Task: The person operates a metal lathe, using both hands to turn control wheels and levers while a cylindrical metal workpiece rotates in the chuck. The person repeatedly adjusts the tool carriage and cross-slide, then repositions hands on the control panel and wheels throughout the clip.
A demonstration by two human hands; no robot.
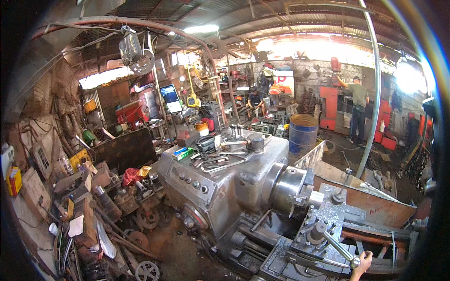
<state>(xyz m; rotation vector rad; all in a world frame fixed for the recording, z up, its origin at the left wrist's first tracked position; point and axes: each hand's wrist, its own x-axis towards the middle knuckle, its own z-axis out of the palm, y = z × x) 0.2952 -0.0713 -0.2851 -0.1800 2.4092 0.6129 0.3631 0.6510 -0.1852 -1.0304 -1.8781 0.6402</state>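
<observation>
At the lower right, my right hand (361,267) is closed at the ball end of a metal lever (341,249), partly hidden by the picture's edge. The lever slants up to a round hub (318,230) on the lathe's carriage. Bright metal chips lie scattered over the carriage (304,255). Behind it a tool post (336,195) stands close to a shiny cylindrical workpiece (317,199) that the chuck (291,183) grips. The grey headstock (225,187) fills the middle, with knobs on its sloped panel. My left hand is out of view.
Wrenches, small boxes and other tools (222,157) cover the headstock top. Scrap metal and a handwheel (147,270) crowd the floor at left. A blue drum (302,133) stands behind the chuck. One person (358,100) stands at the back right; another (256,100) sits farther left.
</observation>
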